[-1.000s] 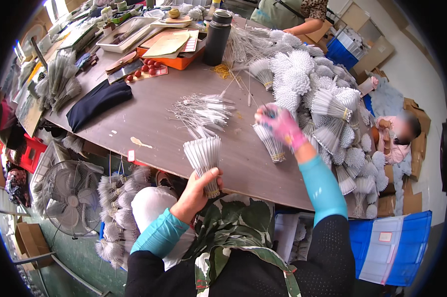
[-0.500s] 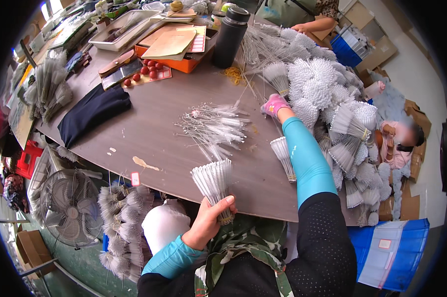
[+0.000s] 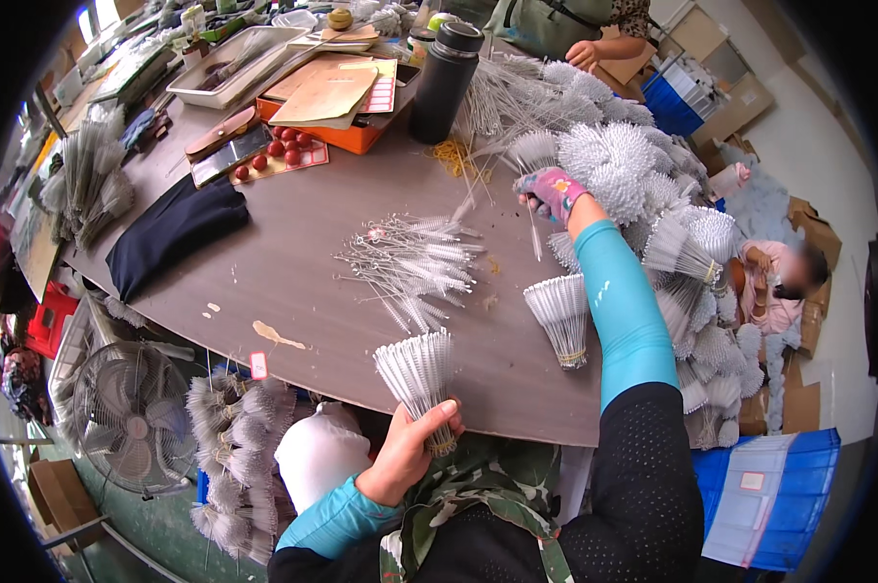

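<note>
My left hand (image 3: 412,449) is closed round the lower end of a bundle of thin white-bristled wire brushes (image 3: 415,369) at the table's near edge, bristles fanning upward. My right hand (image 3: 553,192), in a pink patterned glove with bare fingertips, pinches a single thin brush (image 3: 535,236) that points down toward the table. Close behind that hand lies a large heap of bundled brushes (image 3: 609,160). Below my right forearm's left side is a separate bundle (image 3: 558,316), tied near its narrow end. Loose brushes (image 3: 410,262) lie scattered mid-table, between my hands and to the left.
A black bottle (image 3: 446,83) stands at the back beside an orange box (image 3: 347,136) topped with papers. Red balls (image 3: 276,148) and dark folded cloth (image 3: 182,228) lie leftward. Another person's hand (image 3: 585,54) is beyond the heap. A fan (image 3: 136,418) stands below the table's left edge.
My right hand has turned and lifted slightly away from the heap's edge, and a single brush now shows in its fingers. The left hand still holds its bundle; the view has shifted a little.
</note>
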A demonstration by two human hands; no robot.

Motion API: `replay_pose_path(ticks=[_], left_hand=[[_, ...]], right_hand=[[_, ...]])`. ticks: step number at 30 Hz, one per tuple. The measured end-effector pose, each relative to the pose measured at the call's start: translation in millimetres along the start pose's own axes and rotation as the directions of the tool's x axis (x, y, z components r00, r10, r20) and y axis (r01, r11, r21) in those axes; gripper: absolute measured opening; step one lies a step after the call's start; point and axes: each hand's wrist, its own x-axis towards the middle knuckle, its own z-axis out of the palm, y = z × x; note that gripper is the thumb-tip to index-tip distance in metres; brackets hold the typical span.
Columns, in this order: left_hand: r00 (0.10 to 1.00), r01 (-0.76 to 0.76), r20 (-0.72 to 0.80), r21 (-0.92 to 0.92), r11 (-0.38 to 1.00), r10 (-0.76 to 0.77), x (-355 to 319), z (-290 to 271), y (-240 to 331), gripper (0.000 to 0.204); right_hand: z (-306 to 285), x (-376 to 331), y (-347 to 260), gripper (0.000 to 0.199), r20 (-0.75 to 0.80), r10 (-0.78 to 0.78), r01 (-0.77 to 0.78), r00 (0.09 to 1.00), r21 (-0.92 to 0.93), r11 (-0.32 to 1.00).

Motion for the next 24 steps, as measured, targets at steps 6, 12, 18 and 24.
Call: replay_pose_path(ticks=[6, 12, 18, 24], left_hand=[[0.999, 0.014, -0.052, -0.031, 0.999, -0.016, -2.8, 0.0, 2.8, 0.03], [0.997, 0.053, -0.059, -0.04, 0.998, -0.055, -1.0, 0.6, 4.1, 0.031], [0.988, 0.046, -0.14, -0.115, 0.992, -0.062, -1.2, 5.2, 10.7, 0.027], [0.992, 0.059, -0.108, -0.06, 0.996, -0.065, 1.3, 1.6, 5.6, 0.029]], right_hand=[[-1.1, -2.9, -18.6, 0.006, -0.03, -0.054, 0.06, 0.998, 0.268, 0.962], [19.4, 41.7, -9.2, 0.023, -0.075, -0.287, 0.292, 0.955, 0.075, 0.953], [51.9, -6.2, -13.4, 0.049, 0.149, -0.652, 0.423, 0.744, -0.86, 0.287], [77.7, 6.9, -10.2, 0.048, 0.235, -0.687, 0.488, 0.687, -0.851, 0.197]])
